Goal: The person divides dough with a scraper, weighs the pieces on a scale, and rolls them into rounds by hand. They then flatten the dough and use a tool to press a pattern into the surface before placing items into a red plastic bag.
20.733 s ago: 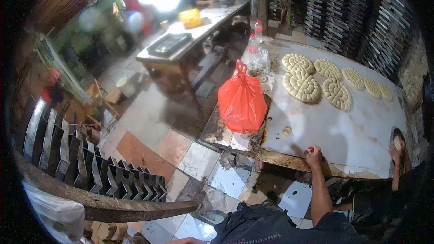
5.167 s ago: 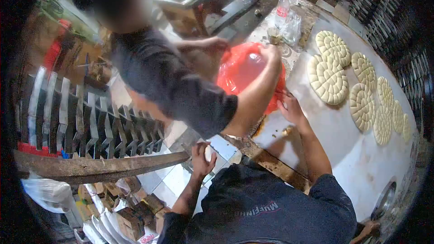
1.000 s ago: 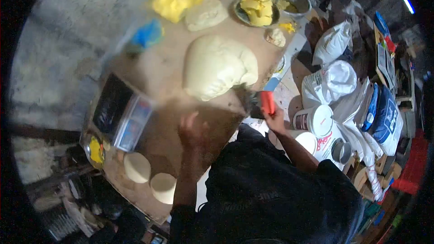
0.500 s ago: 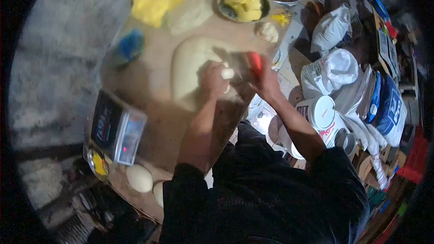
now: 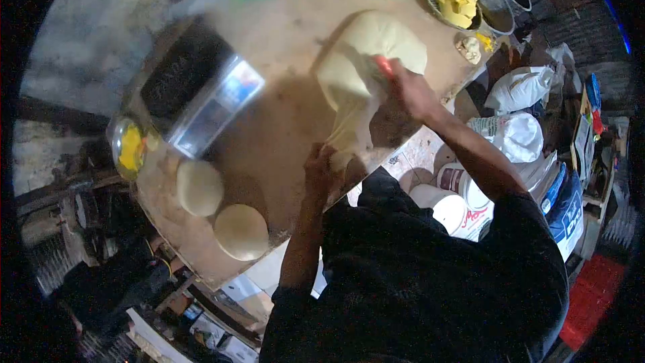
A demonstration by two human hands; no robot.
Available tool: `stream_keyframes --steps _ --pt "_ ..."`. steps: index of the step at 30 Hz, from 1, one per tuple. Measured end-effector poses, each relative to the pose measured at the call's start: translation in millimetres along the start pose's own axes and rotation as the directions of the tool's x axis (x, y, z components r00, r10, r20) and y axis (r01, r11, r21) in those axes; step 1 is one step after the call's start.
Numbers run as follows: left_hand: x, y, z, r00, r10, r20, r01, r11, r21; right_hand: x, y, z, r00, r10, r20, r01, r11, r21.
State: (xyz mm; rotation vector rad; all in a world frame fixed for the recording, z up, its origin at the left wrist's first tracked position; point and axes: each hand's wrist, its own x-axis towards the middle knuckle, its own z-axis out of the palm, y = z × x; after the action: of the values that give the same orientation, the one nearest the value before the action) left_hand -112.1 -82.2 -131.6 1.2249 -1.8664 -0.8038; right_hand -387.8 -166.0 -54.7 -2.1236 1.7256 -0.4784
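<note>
At 1 o'clock in our view, the large dough lies on the tabletop. Our right hand, at 2, grips a red handle against it; our left hand, near centre, closes on its stretched end. The scale at 10 bears blurred lettering on its dark side; white letters on the blue sack past 3 are unclear too. Bare surface separates scale and dough. The near edge runs from 2 to 7, close beside our left hand.
</note>
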Motion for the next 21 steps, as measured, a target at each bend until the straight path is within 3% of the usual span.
stream_keyframes --steps 2,4,5,6,8,10,13,15,16,17,19,21 --pt "-6 0 -19 1.000 0.005 0.023 -0.004 1.000 -0.024 28 15 36 0.988 0.086 0.128 -0.078 0.995 -0.060" --pt "-3 2 -48 0.960 -0.197 0.200 0.176 0.977 0.122 9 24 47 0.995 -0.024 0.097 0.023 1.000 0.007" --pt "4 6 -57 0.932 -0.266 0.246 0.227 0.957 0.179 -6 32 56 0.964 0.119 0.237 -0.092 0.988 -0.125" --pt "13 14 -62 0.963 -0.236 0.130 0.203 0.953 0.224 -25 33 47 0.983 0.075 0.170 -0.065 0.996 -0.065" --pt "35 26 -49 0.982 -0.189 -0.002 0.182 0.944 0.276 -56 44 46 0.964 0.155 0.218 -0.141 0.987 -0.077" --pt "71 39 -1 0.990 -0.050 -0.128 0.115 0.810 0.574 -77 33 31 0.999 0.031 0.006 -0.031 0.999 0.041" --pt "121 35 69 0.998 -0.036 -0.054 0.065 0.576 0.815 -68 72 55 0.999 -0.006 -0.047 0.012 0.992 0.126" --pt "150 -13 110 0.970 0.182 -0.163 0.024 0.593 0.805 -28 81 52 0.995 -0.083 -0.048 0.083 0.997 -0.010" --pt "159 -15 104 0.969 0.178 -0.170 0.035 0.585 0.810 -8 77 41 0.996 -0.079 -0.048 0.078 0.997 -0.024" --pt "167 -22 88 0.995 0.080 -0.057 -0.015 0.695 0.719 20 55 22 0.998 0.005 -0.055 -0.002 0.998 0.064" --pt "156 -33 55 0.975 -0.091 0.201 -0.014 0.884 0.466 64 32 37 0.998 -0.058 0.024 0.059 0.998 -0.007" --pt "130 -7 34 0.945 -0.207 0.253 0.015 0.800 0.599 70 28 55 0.986 -0.128 0.108 0.136 0.988 -0.078"
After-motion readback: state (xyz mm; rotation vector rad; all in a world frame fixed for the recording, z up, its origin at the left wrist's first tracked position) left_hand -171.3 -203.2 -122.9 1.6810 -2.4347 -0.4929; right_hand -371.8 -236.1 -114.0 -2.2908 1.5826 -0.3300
